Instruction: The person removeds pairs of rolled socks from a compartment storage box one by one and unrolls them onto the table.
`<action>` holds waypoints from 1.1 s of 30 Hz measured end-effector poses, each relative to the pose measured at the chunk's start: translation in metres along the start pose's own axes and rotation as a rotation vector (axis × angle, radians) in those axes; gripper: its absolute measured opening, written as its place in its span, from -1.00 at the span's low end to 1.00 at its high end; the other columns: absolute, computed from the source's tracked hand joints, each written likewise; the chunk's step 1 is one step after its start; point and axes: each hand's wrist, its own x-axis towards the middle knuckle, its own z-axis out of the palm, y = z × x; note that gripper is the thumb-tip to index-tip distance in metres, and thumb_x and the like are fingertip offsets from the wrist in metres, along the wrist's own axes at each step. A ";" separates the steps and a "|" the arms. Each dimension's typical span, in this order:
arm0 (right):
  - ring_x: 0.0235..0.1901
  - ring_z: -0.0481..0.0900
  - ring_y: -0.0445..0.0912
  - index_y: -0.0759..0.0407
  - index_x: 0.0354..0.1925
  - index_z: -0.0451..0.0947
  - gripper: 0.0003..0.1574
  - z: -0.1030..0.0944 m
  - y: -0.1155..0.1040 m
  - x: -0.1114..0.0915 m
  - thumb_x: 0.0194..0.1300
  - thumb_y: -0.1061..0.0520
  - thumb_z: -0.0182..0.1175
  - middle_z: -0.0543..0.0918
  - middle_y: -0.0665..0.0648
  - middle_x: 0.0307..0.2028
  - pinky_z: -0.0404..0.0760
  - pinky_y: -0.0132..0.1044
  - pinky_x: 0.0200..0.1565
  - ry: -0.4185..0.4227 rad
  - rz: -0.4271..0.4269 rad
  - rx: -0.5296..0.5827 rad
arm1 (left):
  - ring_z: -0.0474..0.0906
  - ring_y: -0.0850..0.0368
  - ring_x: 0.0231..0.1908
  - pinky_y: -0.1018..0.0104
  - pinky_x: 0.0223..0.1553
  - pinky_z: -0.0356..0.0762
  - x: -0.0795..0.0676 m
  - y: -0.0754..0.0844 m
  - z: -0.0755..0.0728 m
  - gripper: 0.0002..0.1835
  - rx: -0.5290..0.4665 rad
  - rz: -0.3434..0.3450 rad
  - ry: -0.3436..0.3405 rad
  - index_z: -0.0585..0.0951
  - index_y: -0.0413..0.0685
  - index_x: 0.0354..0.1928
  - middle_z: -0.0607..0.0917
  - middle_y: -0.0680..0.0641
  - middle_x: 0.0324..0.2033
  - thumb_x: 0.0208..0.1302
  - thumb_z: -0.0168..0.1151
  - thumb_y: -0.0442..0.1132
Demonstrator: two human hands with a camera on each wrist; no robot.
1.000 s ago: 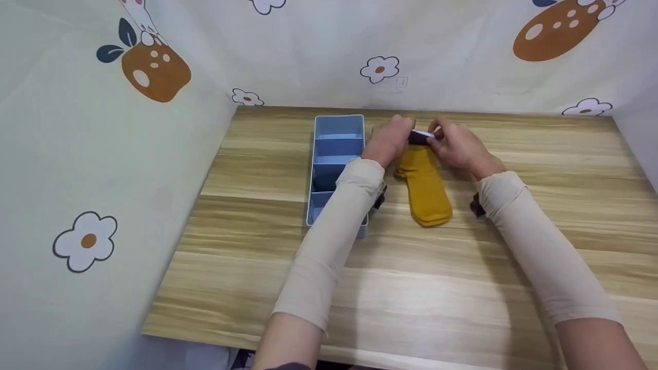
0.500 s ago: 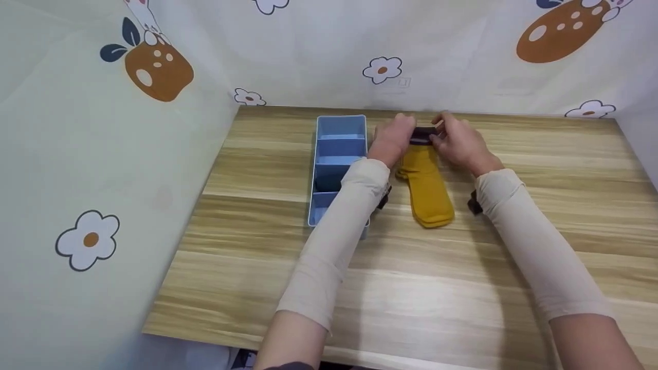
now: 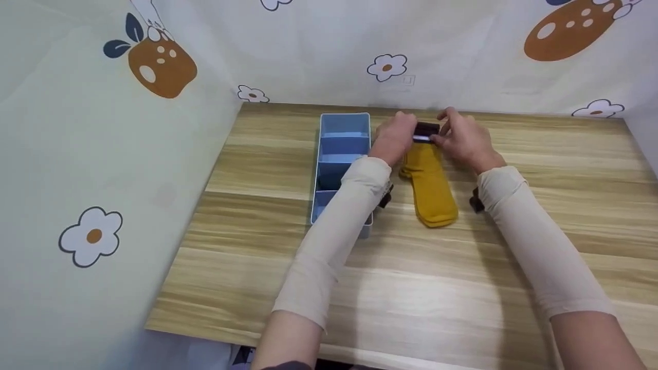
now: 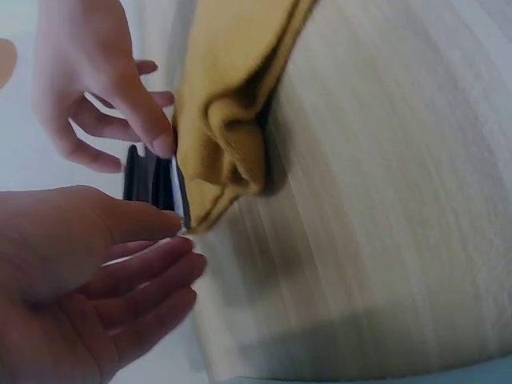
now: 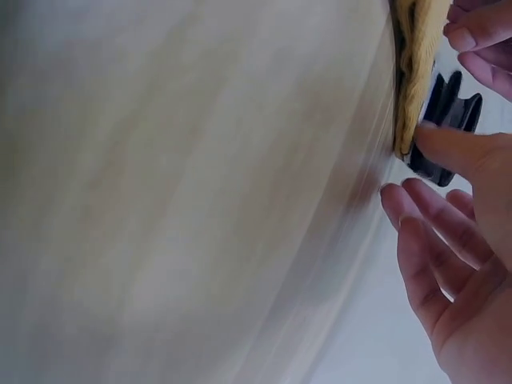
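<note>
Mustard-yellow socks (image 3: 434, 192) lie stacked on the table, toes toward me. Across their cuff end stands a dark, ridged, folded piece (image 3: 426, 131) with a white stripe; its exact kind is unclear. My left hand (image 3: 396, 136) is at the piece's left end. In the left wrist view, its thumb (image 4: 152, 220) and index fingertip come close together at the cuff corner; whether they pinch it is hidden. On the opposite side, my right hand (image 3: 468, 141) rests its thumb (image 5: 448, 144) against the piece, the other fingers spread apart from it.
Left of the socks stands a blue four-section divided box (image 3: 342, 151), partly behind my left forearm. One section holds something dark. The wood-patterned table (image 3: 247, 216) meets a patterned wall covering (image 3: 318, 56) at the back and left.
The dark piece has tipped from a low flap with a white edge to a ridged, folded shape with the white stripe nearer the socks. Both hands stay at its ends; the right index finger lifts slightly.
</note>
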 end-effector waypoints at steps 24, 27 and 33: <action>-0.23 0.63 0.12 0.14 -0.14 0.81 -0.62 -0.002 0.002 0.000 0.52 -0.14 0.33 0.80 0.23 -0.20 0.50 -0.05 -0.27 0.001 0.058 -0.082 | 0.58 0.08 -0.05 0.27 -0.04 0.58 -0.044 0.014 -0.014 -0.66 -0.046 0.100 -0.182 0.62 0.04 0.34 0.66 -0.03 0.17 0.62 0.14 -0.24; -0.25 0.59 0.12 0.11 -0.14 0.84 -0.57 -0.001 0.001 0.001 0.57 -0.17 0.25 0.78 0.22 -0.24 0.43 -0.09 -0.31 0.025 0.064 -0.076 | 0.58 0.08 -0.06 0.26 -0.04 0.60 -0.047 0.016 -0.013 -0.66 -0.040 0.099 -0.184 0.61 0.06 0.33 0.67 -0.02 0.16 0.63 0.13 -0.22; -0.13 0.73 0.14 0.12 0.06 0.83 -0.59 -0.001 0.000 -0.002 0.56 -0.05 0.17 0.86 0.23 -0.13 0.60 0.03 -0.25 0.051 0.036 -0.062 | 0.54 0.08 -0.10 0.24 -0.10 0.57 -0.053 0.015 -0.012 -0.71 -0.021 0.113 -0.187 0.64 0.05 0.26 0.64 -0.02 0.12 0.63 0.11 -0.24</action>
